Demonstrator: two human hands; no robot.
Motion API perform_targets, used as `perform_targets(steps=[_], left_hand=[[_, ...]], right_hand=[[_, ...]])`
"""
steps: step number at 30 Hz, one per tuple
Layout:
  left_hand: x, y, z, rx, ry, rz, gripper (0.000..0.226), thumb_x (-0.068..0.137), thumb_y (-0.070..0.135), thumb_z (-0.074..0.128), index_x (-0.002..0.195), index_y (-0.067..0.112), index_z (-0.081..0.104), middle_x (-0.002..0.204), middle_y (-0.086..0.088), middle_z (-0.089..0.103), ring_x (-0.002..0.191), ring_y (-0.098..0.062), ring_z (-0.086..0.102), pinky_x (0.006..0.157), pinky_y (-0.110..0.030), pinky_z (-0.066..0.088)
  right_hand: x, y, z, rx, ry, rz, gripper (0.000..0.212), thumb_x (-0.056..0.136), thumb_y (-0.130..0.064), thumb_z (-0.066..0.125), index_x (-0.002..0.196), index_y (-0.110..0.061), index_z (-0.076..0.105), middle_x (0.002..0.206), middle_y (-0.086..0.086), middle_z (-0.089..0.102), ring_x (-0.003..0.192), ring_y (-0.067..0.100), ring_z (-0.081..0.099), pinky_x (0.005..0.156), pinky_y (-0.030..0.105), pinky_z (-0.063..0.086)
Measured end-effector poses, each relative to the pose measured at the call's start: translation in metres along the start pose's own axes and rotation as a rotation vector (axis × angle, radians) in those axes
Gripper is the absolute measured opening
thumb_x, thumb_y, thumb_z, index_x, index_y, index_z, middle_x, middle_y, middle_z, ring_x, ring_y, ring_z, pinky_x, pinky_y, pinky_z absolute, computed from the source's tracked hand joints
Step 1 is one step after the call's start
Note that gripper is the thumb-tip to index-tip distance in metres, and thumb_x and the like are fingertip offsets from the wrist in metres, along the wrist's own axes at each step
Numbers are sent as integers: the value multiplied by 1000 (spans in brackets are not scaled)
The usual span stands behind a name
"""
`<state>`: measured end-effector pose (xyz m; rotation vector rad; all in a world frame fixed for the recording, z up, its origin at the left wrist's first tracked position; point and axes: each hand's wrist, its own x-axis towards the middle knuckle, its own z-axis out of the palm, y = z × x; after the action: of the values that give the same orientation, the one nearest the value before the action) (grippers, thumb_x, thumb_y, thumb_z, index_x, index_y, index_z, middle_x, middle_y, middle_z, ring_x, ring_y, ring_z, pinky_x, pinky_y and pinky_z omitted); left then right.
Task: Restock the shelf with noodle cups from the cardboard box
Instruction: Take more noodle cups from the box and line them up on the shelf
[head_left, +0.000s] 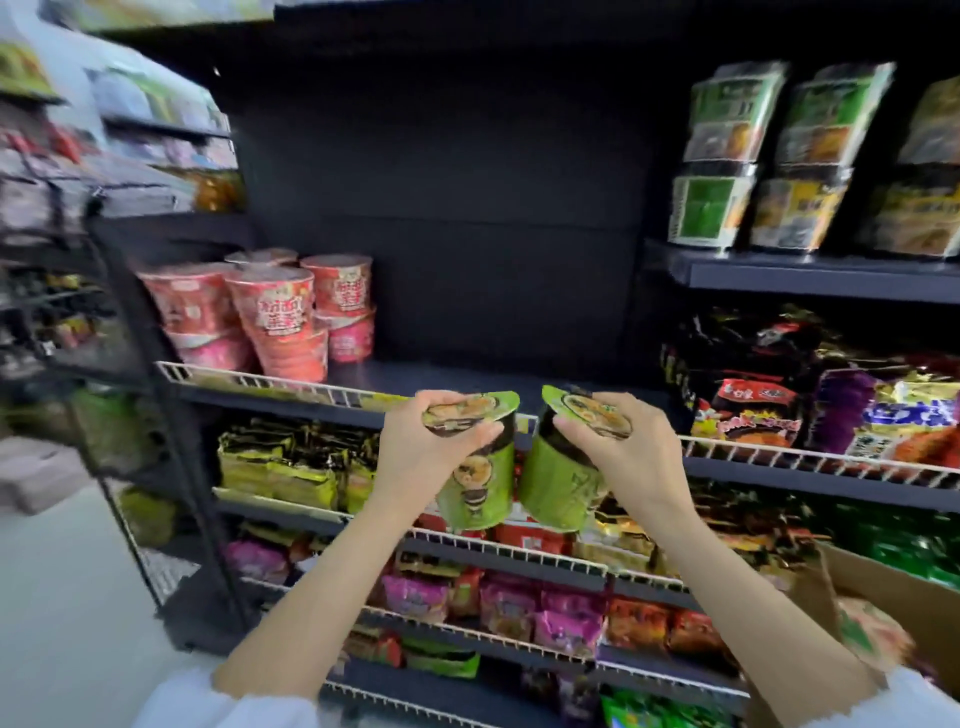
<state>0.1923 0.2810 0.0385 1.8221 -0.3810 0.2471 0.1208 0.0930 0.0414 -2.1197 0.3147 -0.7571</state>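
Both hands (421, 441) (618, 441) grasp green noodle cups (475, 488) before a dark, seemingly half-bare shelf (441, 376).

At mid-frame the left hand (426, 447) grips a green cup (475, 467) by its top, and the right hand (613, 441) grips a second green cup (563, 467) the same way. The cups are just beside each other, tilted, in front of the shelf (441, 376) rail. On that shelf, at left, stand stacked red cups (275, 317). Noodle packets (779, 400) fill the right. A cardboard box (893, 597) sits at lower right.
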Motion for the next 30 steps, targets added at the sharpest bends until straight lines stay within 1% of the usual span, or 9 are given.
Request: perform_targets(steps=[6,10,14,18,20,22,24,27,30], left_hand=[[113,-51,-16,75,107,-26,48,60,47,82,100,31,60,111,-2,60,103,-14,57,87,-26,46],[214,-82,-18,127,100,-37,57,64,49,80,109,22,60,110,-2,60,106,-18,55,87,-30,46],[307,-111,-13,112,52,-103,55,75,34,77,120,11,55,112,-5,63,99,-17,58,82,-29,47],[371,-153,4,224,0,-124,58,83,27,70,129,4,44,114,-5,51,105,-16,47,81,-16,34],[392,-176,16,293,4,-146,61,87,28,66,134,4,36,124,-15,39,117,-25,39,93,-22,31],[407,-193,27,326,16,-163,68,88,29,64,139,3,28,133,-24,27,126,-37,32,104,-28,27],[418,-208,32,318,28,-130,80,84,25,68,142,-2,21,137,-26,22,128,-36,29,106,-25,22],[432,-228,28,311,84,-70,93,71,30,80,139,-5,27,137,-23,28,122,-31,29,102,-18,19],[448,-241,20,353,99,-58,106,57,35,88,137,-5,32,134,-21,35,124,-32,37,102,-24,24]], right_hand=[[78,-26,72,117,67,-108,41,74,-49,71,107,-25,64,95,-19,59,90,-2,57,71,12,43],[158,-34,127,167,47,-154,51,71,-53,71,111,-24,63,103,-10,61,94,5,59,74,20,48],[248,-48,176,209,25,-182,47,71,-51,74,105,-19,66,87,-19,57,85,0,59,72,32,55],[314,-48,220,211,24,-181,38,69,-52,74,91,-22,72,87,-13,65,88,3,62,79,32,54],[339,-41,244,199,26,-171,44,61,-66,70,85,-28,72,95,-8,68,98,13,62,85,38,53],[358,-34,263,183,32,-143,62,55,-74,66,93,-26,73,107,-3,67,111,21,57,93,42,49],[371,-30,275,191,40,-90,67,56,-69,71,103,-22,71,120,0,61,119,22,51,100,41,44],[384,-28,288,191,53,-83,60,63,-58,75,108,-19,70,130,2,52,123,20,47,104,40,40],[396,-30,303,186,71,-108,55,68,-55,74,109,-19,70,130,3,52,124,21,46,103,38,41]])
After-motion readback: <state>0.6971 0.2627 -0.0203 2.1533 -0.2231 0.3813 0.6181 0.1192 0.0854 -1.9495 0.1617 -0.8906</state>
